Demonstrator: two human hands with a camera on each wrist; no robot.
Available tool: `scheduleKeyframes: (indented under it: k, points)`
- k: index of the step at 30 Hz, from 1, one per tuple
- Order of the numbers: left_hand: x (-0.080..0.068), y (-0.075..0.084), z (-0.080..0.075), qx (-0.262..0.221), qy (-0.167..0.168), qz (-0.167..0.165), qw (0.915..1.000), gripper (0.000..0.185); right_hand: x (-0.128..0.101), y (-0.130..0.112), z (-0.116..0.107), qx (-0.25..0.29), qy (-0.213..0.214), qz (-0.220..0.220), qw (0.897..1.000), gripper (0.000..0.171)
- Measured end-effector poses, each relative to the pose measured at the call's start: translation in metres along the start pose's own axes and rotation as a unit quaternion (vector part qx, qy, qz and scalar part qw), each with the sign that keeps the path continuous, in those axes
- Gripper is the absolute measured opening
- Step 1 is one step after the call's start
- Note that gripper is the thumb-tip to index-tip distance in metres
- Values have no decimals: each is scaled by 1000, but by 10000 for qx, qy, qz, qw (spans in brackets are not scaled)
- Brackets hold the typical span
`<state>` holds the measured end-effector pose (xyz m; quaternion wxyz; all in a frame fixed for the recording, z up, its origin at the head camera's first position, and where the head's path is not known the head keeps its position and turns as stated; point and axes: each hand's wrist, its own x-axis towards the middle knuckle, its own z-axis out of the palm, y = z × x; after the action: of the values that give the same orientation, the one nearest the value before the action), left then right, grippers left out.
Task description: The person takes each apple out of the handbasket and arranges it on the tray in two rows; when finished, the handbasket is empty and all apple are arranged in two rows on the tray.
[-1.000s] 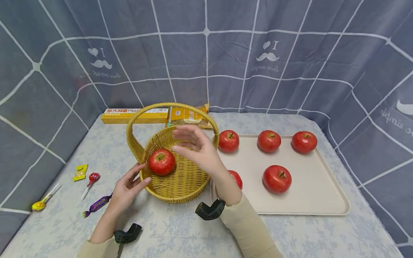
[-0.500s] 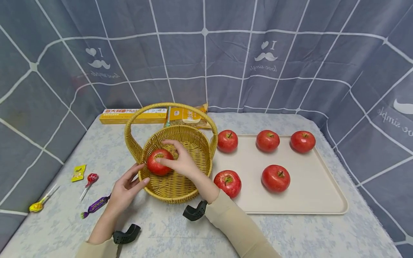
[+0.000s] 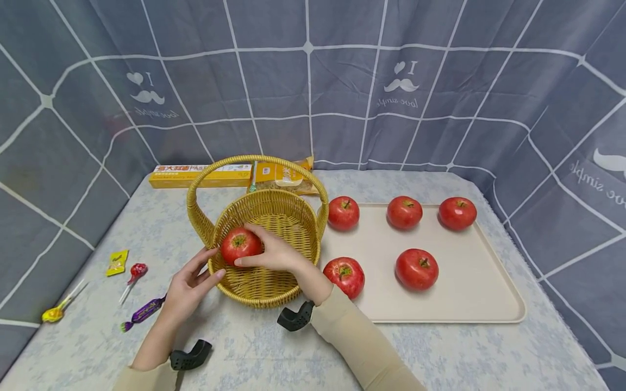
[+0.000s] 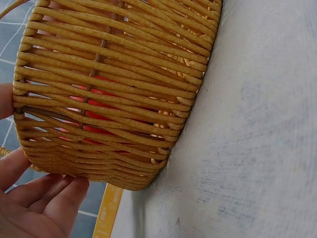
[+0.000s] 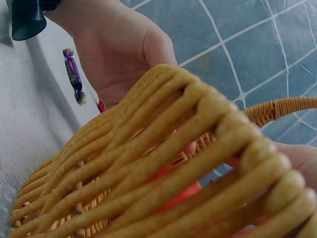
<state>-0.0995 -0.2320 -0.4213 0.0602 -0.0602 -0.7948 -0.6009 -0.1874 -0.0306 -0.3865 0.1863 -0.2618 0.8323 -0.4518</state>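
Legible text, head view only:

- Grey backdrop cloth (image 3: pixel 440 81): printed motif of a heart, a capital "I" and a moustache, with a cursive line beneath. It appears mirrored (reads roughly as "love simple" reversed). Same motif repeats at upper left and again at the far right, where only "simple" and part of a moustache show.
- Long yellow box (image 3: pixel 200 175) at the table's back edge: red characters, then "PAS…" in Latin letters; the rest is too small to read.
- Yellow packet (image 3: pixel 281 176) beside it: print present, not legible.

Wrist views: no text.
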Motion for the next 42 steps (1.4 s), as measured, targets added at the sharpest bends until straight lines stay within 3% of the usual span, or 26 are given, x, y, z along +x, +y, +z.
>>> scheduleKeyframes:
  k: [6, 12, 19, 24, 29, 37, 42]
  points:
    - [0, -1, -1, 32, -10, -73, 10000, 51, -1, 1, -1, -335, -209, -270, 9989, 71]
    - [1, -1, -1, 61, 4, -44, 10000, 52, -3, 2, -1, -557, -819, -649, 9930, 64]
    - [-1, 1, 0, 43, 15, -2, 10000, 52, -5, 4, 1, -366, -1446, -427, 9879, 74]
    - [-1, 1, 0, 35, 3, -21, 10000, 52, -9, 2, -1, -266, -1348, -377, 9898, 71]
    - [-2, 1, 0, -4, -25, -18, 10000, 51, -21, -8, -12, -78, -1074, -628, 9922, 70]
    - [-1, 2, 1, -12, 20, -4, 10000, 51, -60, -29, -54, 2, -780, -1579, 9844, 65]
    - [-1, 0, 0, 18, -5, -46, 10000, 52, -90, -35, -81, 248, -292, -1574, 9868, 66]
